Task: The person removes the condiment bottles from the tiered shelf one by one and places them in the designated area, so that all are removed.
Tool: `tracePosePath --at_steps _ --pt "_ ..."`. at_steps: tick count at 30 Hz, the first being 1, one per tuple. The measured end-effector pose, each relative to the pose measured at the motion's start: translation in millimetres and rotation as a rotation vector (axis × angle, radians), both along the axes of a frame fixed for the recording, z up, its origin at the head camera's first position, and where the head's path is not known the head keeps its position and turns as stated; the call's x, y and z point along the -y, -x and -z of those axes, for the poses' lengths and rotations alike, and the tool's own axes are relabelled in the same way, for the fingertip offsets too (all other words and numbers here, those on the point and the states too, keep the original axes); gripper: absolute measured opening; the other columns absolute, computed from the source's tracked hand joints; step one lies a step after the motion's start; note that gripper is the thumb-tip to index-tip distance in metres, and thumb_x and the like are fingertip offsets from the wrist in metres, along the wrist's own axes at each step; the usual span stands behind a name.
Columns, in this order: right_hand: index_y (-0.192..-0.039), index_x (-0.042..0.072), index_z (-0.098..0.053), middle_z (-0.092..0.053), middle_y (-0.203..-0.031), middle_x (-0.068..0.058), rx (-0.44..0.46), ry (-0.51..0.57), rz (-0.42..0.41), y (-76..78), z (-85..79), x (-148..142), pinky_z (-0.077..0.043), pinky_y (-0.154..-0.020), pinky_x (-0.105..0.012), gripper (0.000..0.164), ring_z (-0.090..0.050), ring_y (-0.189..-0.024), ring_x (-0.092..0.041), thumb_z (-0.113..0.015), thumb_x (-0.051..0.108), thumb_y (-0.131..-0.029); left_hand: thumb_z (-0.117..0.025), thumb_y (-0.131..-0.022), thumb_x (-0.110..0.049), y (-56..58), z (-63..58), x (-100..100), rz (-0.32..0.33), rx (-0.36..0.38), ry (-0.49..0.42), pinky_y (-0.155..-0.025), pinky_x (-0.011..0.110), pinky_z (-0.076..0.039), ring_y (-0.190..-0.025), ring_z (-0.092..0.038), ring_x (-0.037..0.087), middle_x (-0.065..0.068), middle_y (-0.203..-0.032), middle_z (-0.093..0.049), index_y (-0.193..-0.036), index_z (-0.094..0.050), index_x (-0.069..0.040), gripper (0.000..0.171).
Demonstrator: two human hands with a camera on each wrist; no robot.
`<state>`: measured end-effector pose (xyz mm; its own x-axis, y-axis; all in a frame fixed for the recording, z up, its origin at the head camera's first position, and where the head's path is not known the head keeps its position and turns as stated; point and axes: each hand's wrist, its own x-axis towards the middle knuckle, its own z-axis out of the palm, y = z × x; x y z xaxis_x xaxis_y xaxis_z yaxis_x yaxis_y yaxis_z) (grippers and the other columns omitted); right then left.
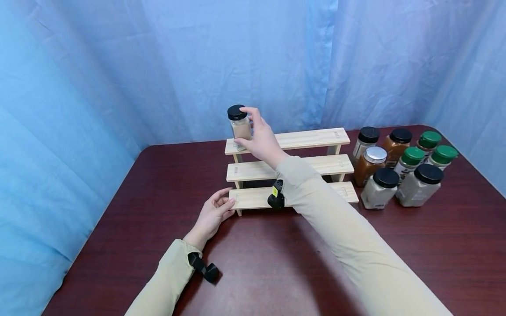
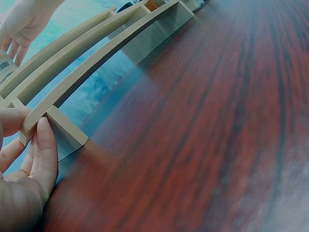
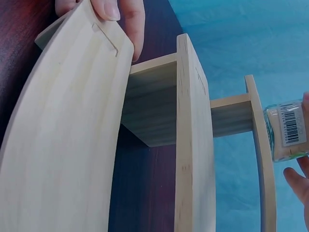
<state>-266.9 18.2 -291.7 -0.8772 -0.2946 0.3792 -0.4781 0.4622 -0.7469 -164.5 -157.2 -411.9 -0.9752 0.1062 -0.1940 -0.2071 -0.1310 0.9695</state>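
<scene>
In the head view my right hand [image 1: 262, 138] grips a clear spice jar [image 1: 242, 130] with a black lid and pale beige contents, at the left end of the top step of a three-tier wooden rack [image 1: 300, 139]. The right wrist view shows the barcode label of the jar [image 3: 289, 124], its base at or very near the top board; I cannot tell if it touches. My left hand [image 1: 212, 215] pinches the left end of the lowest board, thumb above and fingers below, as the left wrist view shows at the board [image 2: 72, 82].
Right of the rack stand several spice jars: black-lidded ones [image 1: 380, 188], a silver-lidded one [image 1: 369, 166] and green-lidded ones [image 1: 411, 162]. The dark red table [image 1: 166, 188] meets a blue curtain [image 1: 237, 57] behind the rack. Each wrist wears a small black camera.
</scene>
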Motion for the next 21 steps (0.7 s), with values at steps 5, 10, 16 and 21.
tracePosePath --at_steps 5,10,16,21 --pt "-0.143 0.022 -0.023 -0.042 -0.137 -0.017 -0.005 0.011 0.019 0.2 2.1 1.1 -0.047 -0.088 -0.044 0.076 -0.048 -0.118 -0.028 -0.071 0.017 -0.085 -0.05 -0.095 0.002 0.5 0.3 0.7 0.001 -0.003 -0.006 -0.066 0.014 -0.051 -0.07 -0.055 0.0 -0.007 -0.082 -0.054 -0.141 -0.033 0.002 0.049" --pt "-0.142 0.021 -0.023 -0.043 -0.134 -0.017 -0.016 0.023 0.024 0.8 3.1 1.1 -0.047 -0.085 -0.042 0.076 -0.048 -0.116 -0.028 -0.072 0.017 -0.084 -0.05 -0.095 0.002 0.7 1.0 0.2 -0.003 -0.007 -0.001 -0.066 0.014 -0.051 -0.07 -0.056 0.001 -0.007 -0.082 -0.055 -0.141 -0.034 0.002 0.049" --pt "-0.142 0.021 -0.023 -0.042 -0.129 -0.016 -0.032 0.032 0.03 1.7 4.2 3.3 -0.046 -0.083 -0.041 0.076 -0.047 -0.112 -0.027 -0.072 0.017 -0.084 -0.051 -0.094 0.002 1.0 1.0 0.2 -0.015 -0.007 0.005 -0.066 0.015 -0.052 -0.07 -0.057 0.002 -0.006 -0.082 -0.056 -0.141 -0.036 0.001 0.049" --pt "-0.142 0.021 -0.023 -0.04 -0.126 -0.015 -0.052 0.043 0.026 0.5 8.2 5.7 -0.046 -0.084 -0.041 0.075 -0.047 -0.106 -0.028 -0.07 0.015 -0.085 -0.05 -0.095 0.002 0.4 0.9 -0.6 -0.005 -0.01 0.005 -0.066 0.015 -0.051 -0.07 -0.057 0.001 -0.007 -0.082 -0.056 -0.141 -0.034 0.002 0.049"
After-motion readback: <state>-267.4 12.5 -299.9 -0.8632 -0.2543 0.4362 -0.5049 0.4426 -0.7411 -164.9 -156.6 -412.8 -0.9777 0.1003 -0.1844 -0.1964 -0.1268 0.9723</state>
